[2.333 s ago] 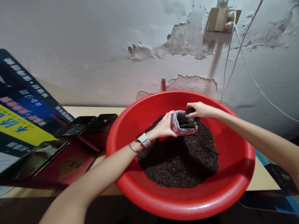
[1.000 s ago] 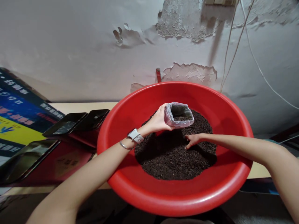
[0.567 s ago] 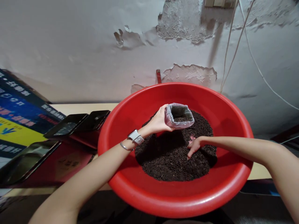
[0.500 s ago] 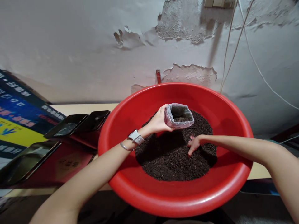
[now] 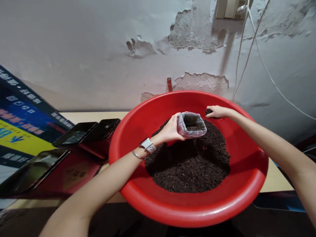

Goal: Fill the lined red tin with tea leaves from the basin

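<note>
A wide red plastic basin [image 5: 190, 214] holds a heap of dark, twisted strips that look like loose tea leaves [image 5: 190, 177]. Above the heap, my left hand [image 5: 171, 129] grips a red canister lined with a clear plastic bag [image 5: 192, 133]. The bag is folded over the rim, and some dark leaves lie inside it. Beyond and to the right of the canister, my right hand [image 5: 216, 112] is raised over the heap, its fingers curled round a clump of tea leaves. A few bits hang under the palm.
Lined red canisters with dark rims [image 5: 71, 171] lie tilted on the pale table [image 5: 93, 115] at left, beside a printed board [image 5: 24, 115]. Behind the basin stands a peeling wall [image 5: 98, 59] with white cables [image 5: 263, 59] hanging at right.
My right hand has lifted out of the heap, up and away from me, with leaves in its fingers. My left hand keeps the canister at about the same place.
</note>
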Available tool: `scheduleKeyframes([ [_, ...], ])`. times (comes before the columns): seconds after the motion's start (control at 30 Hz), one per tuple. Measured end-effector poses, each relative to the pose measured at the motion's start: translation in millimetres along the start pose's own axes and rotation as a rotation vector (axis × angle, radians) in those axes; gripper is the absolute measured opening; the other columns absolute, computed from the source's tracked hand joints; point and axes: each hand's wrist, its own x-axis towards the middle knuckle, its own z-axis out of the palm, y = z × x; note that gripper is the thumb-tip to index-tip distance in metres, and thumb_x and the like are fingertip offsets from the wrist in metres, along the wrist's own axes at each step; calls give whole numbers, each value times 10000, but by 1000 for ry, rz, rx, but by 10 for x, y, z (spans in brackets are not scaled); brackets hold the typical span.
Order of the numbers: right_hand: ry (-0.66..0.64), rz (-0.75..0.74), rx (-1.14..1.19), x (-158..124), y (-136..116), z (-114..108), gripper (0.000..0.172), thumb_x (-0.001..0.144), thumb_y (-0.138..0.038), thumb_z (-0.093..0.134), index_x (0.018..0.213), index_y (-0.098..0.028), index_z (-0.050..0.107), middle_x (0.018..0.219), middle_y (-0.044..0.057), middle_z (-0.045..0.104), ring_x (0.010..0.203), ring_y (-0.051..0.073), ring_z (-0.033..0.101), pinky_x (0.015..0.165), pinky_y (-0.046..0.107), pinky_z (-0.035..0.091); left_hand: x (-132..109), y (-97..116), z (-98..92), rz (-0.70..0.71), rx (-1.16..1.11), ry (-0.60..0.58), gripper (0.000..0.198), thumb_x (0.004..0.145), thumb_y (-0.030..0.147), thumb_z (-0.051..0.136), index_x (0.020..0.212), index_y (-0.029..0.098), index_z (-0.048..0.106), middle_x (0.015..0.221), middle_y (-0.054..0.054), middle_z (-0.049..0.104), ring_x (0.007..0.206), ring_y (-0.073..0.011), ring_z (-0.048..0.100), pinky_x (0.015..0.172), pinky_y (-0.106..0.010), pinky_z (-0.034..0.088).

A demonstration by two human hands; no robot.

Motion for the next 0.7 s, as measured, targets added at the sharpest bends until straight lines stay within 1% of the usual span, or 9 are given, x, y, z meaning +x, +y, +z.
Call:
scheduleKeyframes([
  [0.1, 33, -110, 7, -49, -333, -204, 314, 832, -386, 603, 1076, -190, 584, 901, 66, 657, 805, 198, 620, 700, 274, 450, 4, -8, -5, 21, 8, 1, 1036, 490, 323, 848, 1369, 218, 310, 1357, -138, 417, 1281, -360, 422, 1103, -575, 328],
  [0.2, 21, -182, 10, -93, -676, -224, 353, 802, -411, 662, 1074, -198, 591, 921, 57, 654, 848, 203, 621, 743, 282, 457, 4, -2, -14, 16, 10, -10, 1036, 500, 313, 846, 1374, 216, 299, 1375, -142, 399, 1293, -354, 409, 1105, -563, 325],
  [0.27, 25, -229, 48, -119, -814, -211, 410, 778, -451, 693, 1081, -193, 594, 973, 61, 654, 898, 209, 617, 773, 290, 463, 2, 8, -19, -9, 13, -17, 1047, 496, 312, 847, 1378, 211, 290, 1384, -148, 387, 1293, -353, 409, 1100, -562, 331],
  [0.33, 36, -292, 145, -132, -848, -214, 423, 776, -479, 694, 1064, -183, 599, 993, 55, 660, 910, 197, 617, 787, 288, 469, 0, 18, -19, -34, 18, -17, 1059, 491, 315, 848, 1378, 194, 283, 1386, -157, 381, 1293, -356, 406, 1098, -563, 330],
  [0.37, 66, -313, 212, -128, -828, -222, 401, 794, -484, 674, 1042, -175, 604, 984, 52, 667, 899, 185, 619, 788, 283, 473, -1, 22, -18, -43, 19, -17, 1062, 488, 317, 849, 1376, 183, 283, 1387, -164, 378, 1295, -357, 404, 1100, -562, 326],
  [0.43, 182, -291, 344, -91, -723, -224, 352, 860, -476, 596, 992, -151, 611, 936, 55, 679, 850, 161, 625, 775, 274, 480, -1, 28, -15, -49, 16, -15, 1060, 483, 312, 849, 1370, 160, 289, 1386, -176, 376, 1303, -357, 395, 1114, -552, 309],
  [0.53, 363, -127, 469, 31, -463, -111, 361, 954, -432, 436, 952, -116, 610, 879, 78, 687, 768, 141, 630, 725, 258, 486, 3, 25, -11, -48, 5, -11, 1053, 475, 291, 847, 1363, 140, 302, 1379, -180, 384, 1308, -353, 393, 1129, -531, 297],
  [0.6, 342, 8, 447, 119, -268, 80, 364, 970, -398, 395, 943, -109, 615, 885, 98, 695, 770, 150, 639, 718, 254, 485, 4, 18, -8, -52, 3, -13, 1056, 469, 278, 845, 1365, 142, 303, 1376, -177, 389, 1309, -354, 391, 1133, -531, 293],
  [0.7, 145, 146, 259, 216, -10, 486, 344, 961, -385, 420, 989, -118, 634, 1001, 135, 697, 916, 206, 652, 795, 273, 474, 2, 13, -7, -50, 6, -8, 1058, 465, 287, 848, 1367, 172, 308, 1373, -164, 394, 1301, -360, 397, 1124, -552, 298],
])
